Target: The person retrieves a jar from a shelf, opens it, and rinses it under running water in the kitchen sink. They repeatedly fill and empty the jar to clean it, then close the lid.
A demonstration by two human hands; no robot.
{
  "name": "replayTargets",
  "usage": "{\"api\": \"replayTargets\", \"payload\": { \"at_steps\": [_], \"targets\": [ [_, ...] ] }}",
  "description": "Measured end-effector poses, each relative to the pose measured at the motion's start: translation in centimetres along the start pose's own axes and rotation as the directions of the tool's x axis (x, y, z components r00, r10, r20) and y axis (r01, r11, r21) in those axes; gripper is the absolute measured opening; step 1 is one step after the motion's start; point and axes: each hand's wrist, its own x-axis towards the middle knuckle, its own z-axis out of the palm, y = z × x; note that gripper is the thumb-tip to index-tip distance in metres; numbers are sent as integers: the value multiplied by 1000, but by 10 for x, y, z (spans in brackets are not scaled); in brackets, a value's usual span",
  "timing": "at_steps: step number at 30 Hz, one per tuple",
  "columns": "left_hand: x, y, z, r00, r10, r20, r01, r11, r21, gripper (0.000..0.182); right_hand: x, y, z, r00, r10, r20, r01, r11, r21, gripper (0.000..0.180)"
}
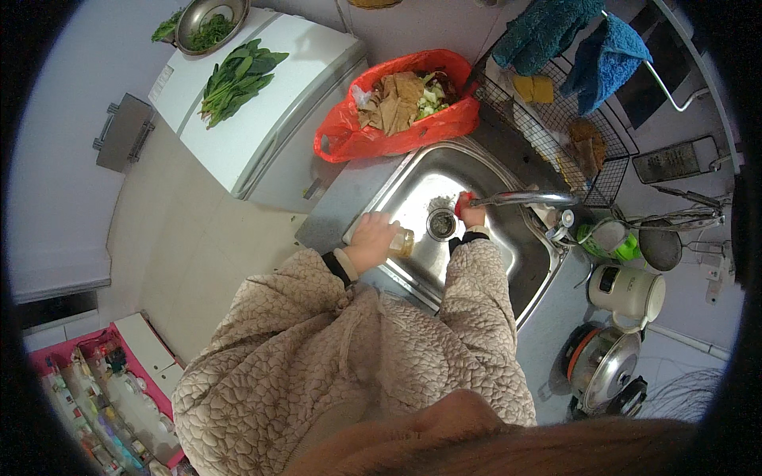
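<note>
My left hand (370, 241) grips a small clear jar (403, 243), tilted on its side over the near-left rim of the stainless steel sink (411, 190). Its rim end looks yellowish and points toward the basin. Inside the sink, my right hand (474, 216) has its fingers around a small red object (462, 204), perhaps a lid; the faucet spout partly covers both. The chrome faucet (524, 198) reaches over the basin from the right. Between my hands lies the round drain (442, 224), with dark bits in its strainer.
Beyond the sink sits a red plastic bag (399, 138) of food scraps. Leafy greens (241, 77) and a metal bowl (191, 24) rest on a white freezer-like appliance (220, 146). A wire rack (571, 137), an electric kettle (625, 294) and a lidded pot (607, 369) line the right side.
</note>
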Motion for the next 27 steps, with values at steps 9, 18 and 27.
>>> {"api": "replayTargets", "payload": {
  "at_steps": [9,18,27],
  "targets": [
    [-1,4,-4,1000,-15,-2,15,1000,22,37,-10,-4,-7,999,-10,31,8,999,50,51],
    [-1,3,2,999,-25,43,23,999,41,58,-22,-24,-21,978,-100,185,143,961,-237,61],
    [-1,7,5,999,-1,35,2,1000,-5,54,-28,-35,-39,958,81,274,7,952,-305,68]
  ]
}}
